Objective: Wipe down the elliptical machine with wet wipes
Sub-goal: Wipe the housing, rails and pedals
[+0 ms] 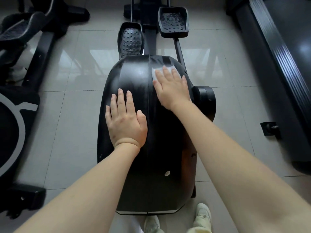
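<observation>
Elliptical machine (151, 165): stood directly ahead of you; its long axis ran from 6 o'clock at your shoes (203, 214) to 12 o'clock at the rails.
Drive housing (161, 140): the black domed cover under both hands, split by one seam along the same 12-to-6 line.
Neighbouring equipment: a treadmill (277, 47) at 3 o'clock and another machine (25, 47) at 9 o'clock, both well apart from your hands.
Pedals: the left pedal (131, 40) and right pedal (173, 21) lay beyond the housing at 12 o'clock, out of present reach.
Left hand (125, 120): flat, fingers straight, palm down on the housing at 9 o'clock of the seam; it held nothing and appeared to brace you.
Right hand (171, 88): flat, fingers spread, pressing the wipe to the housing at 3 o'clock of the seam; it was the hand farther toward 12 o'clock.
Wet wipe (159, 68): pinned under your right fingertips near the housing's far crown, at about 1 o'clock.
Governing relation: most of the housing lay toward 6 o'clock from the wipe, so in my judgement a stroke would draw back along the seam.
Count: one elliptical in work, one housing, two pedals, two hands, one wipe.
</observation>
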